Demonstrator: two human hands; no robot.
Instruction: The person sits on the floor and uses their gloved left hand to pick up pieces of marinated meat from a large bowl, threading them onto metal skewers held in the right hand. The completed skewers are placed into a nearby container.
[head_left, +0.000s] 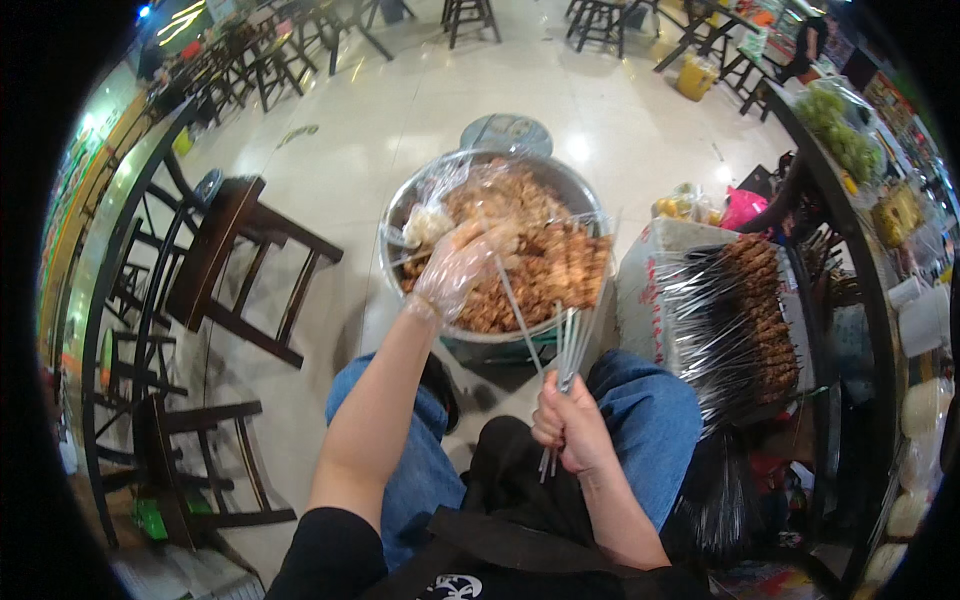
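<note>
My left hand (469, 262), in a clear plastic glove, reaches into a large metal basin (385, 251) of chopped seasoned meat (487, 304). Its fingers are over the meat at the upper part of a single metal skewer (519, 315); glove and blur hide what they grip. My bare right hand (574, 424) is closed around a bundle of metal skewers (570, 341), the single one among them, angled apart to the left. Several skewers of the bundle carry meat (577, 262) at their upper ends, over the basin's right side. Clear plastic film (487, 176) lies in the basin's far part.
Right of the basin, a white box (637, 300) bears rows of finished meat skewers (761, 322), handles toward me. A round stool top (506, 133) shows behind the basin. Wooden stools (247, 262) stand at left. A counter with bagged greens (840, 135) runs along the right.
</note>
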